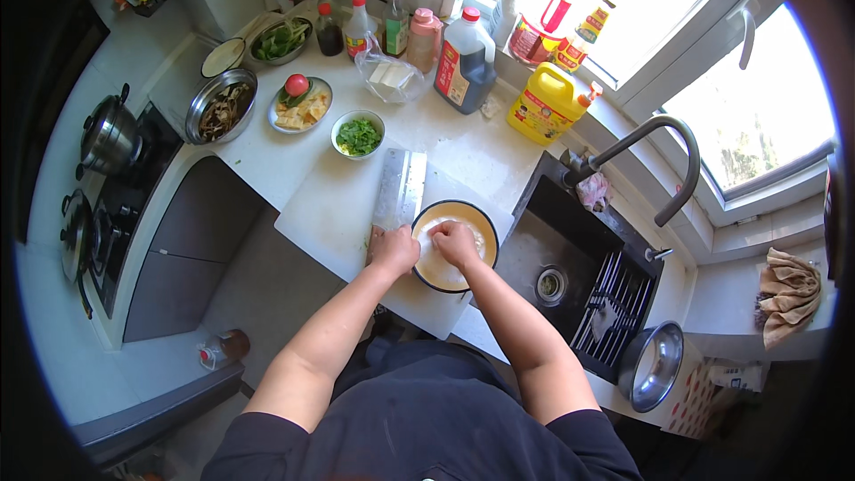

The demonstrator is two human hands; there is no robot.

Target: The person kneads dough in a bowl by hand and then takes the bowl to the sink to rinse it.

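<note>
A round bowl (488, 221) with a dark rim and cream-yellow inside sits at the right part of a white cutting board (312, 212), with something whitish in it. My left hand (394, 250) is closed at the bowl's left rim, thumb by the edge; its other fingers are partly hidden. My right hand (455, 243) reaches into the bowl with fingers bent down and together; what they hold is hidden. A broad cleaver (400, 185) lies flat on the board beside the bowl, its handle end next to my left hand. Chopped greens fill a small bowl (359, 135) beyond the board.
A black sink (570, 223) with a tall faucet (677, 120) lies to the right, a metal bowl (652, 365) at its near end. Bottles, a dark jug (465, 67) and a yellow jug (545, 105) line the back. Left stand a plate (300, 107), a steel basin (223, 107) and a stove (134, 200).
</note>
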